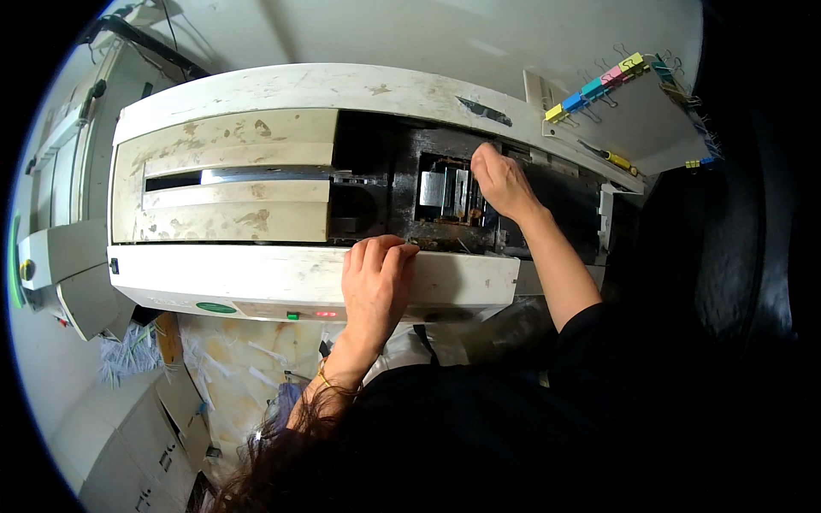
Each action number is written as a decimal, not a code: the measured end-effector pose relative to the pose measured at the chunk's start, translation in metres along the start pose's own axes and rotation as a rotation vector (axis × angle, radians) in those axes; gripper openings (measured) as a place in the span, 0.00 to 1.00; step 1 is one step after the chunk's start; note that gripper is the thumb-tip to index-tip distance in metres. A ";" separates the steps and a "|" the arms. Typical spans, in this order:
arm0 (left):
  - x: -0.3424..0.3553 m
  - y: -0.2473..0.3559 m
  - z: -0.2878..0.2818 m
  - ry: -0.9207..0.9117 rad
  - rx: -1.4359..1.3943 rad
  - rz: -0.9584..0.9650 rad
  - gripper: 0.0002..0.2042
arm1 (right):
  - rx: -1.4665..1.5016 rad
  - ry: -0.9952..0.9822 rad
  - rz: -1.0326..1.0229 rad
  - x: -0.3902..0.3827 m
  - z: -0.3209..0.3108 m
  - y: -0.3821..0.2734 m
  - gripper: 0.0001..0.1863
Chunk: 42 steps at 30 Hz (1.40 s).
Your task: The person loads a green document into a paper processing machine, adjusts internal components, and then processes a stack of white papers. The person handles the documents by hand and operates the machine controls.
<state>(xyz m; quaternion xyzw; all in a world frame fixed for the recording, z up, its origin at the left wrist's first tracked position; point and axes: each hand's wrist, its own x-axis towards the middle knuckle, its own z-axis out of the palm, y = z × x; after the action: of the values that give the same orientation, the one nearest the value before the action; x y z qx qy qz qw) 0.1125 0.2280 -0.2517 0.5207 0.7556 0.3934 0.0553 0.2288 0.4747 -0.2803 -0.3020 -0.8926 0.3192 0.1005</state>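
Note:
A long off-white machine point(282, 272) stretches across in front of me, its right part uncovered. Inside lies a dark metal mechanism point(409, 145) with a small square well, where shiny rollers point(434, 190) are smeared with brown residue. My left hand point(376, 278) lies over the front rim of this opening, fingers bent and pressed together; the fingertips are partly hidden at the edge. My right hand point(506, 181) reaches in over the right side of the well, beside the rollers. Its fingers are curled closed, and whatever they may hold is hidden.
Colourful binder clips point(599, 85) line a panel edge at the back right, near a yellow-handled screwdriver point(617, 159). A stained cream cover point(231, 205) with a long slot forms the machine's left part. Paper shreds point(132, 352) hang at lower left, above white cabinets point(128, 453).

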 end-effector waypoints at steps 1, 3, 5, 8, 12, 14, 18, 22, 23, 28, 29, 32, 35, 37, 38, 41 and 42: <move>0.000 0.000 0.000 -0.002 0.001 -0.002 0.11 | -0.221 -0.054 0.088 0.001 -0.004 -0.004 0.12; -0.002 -0.002 0.000 -0.010 0.005 -0.009 0.11 | -0.152 0.106 0.164 0.000 -0.014 0.015 0.11; -0.001 -0.004 0.000 -0.014 0.004 -0.011 0.11 | -0.056 0.258 0.127 -0.009 -0.028 0.043 0.08; -0.003 -0.008 0.003 -0.023 -0.019 -0.009 0.11 | -0.099 0.132 0.154 -0.035 -0.032 0.080 0.08; -0.002 -0.009 0.004 -0.031 -0.007 -0.004 0.11 | -0.225 0.061 0.173 -0.052 -0.021 0.092 0.10; -0.002 -0.007 0.004 -0.036 0.006 -0.003 0.11 | -0.171 0.117 0.190 -0.052 -0.014 0.102 0.11; -0.003 -0.006 0.009 -0.025 0.028 0.000 0.11 | -0.189 0.134 0.173 -0.046 -0.003 0.117 0.13; -0.003 -0.006 0.008 -0.025 0.044 -0.004 0.11 | -0.344 0.095 -0.033 -0.044 -0.004 0.125 0.11; -0.003 -0.005 0.008 -0.022 0.054 -0.001 0.11 | -0.421 0.089 -0.114 -0.043 -0.005 0.125 0.11; -0.003 -0.006 0.010 -0.014 0.049 0.003 0.10 | -0.590 0.035 -0.153 -0.041 -0.005 0.116 0.07; -0.004 -0.006 0.010 -0.013 0.048 0.003 0.10 | -0.615 0.025 -0.147 -0.041 -0.005 0.116 0.07; -0.003 -0.003 0.007 -0.022 0.029 -0.007 0.10 | -0.675 0.009 -0.221 -0.046 -0.009 0.130 0.06; -0.006 -0.004 0.006 -0.009 0.016 0.006 0.10 | -0.626 0.013 -0.191 -0.049 -0.022 0.129 0.05; -0.006 -0.005 0.007 -0.019 0.014 0.004 0.11 | -0.447 0.098 -0.202 -0.040 -0.024 0.086 0.05; -0.007 -0.005 0.008 -0.027 0.012 0.001 0.11 | -0.356 0.137 -0.205 -0.037 -0.023 0.060 0.05; -0.006 -0.001 0.008 -0.025 0.013 0.008 0.11 | -0.475 0.102 -0.379 -0.023 -0.021 0.015 0.07; -0.005 -0.001 0.007 -0.023 0.019 0.004 0.11 | -0.432 0.163 -0.429 -0.014 -0.020 0.004 0.07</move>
<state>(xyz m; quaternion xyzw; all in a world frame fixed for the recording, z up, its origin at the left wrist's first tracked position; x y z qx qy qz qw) 0.1174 0.2270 -0.2588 0.5273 0.7576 0.3803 0.0580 0.2495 0.4791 -0.2673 -0.1459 -0.9721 0.0683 0.1703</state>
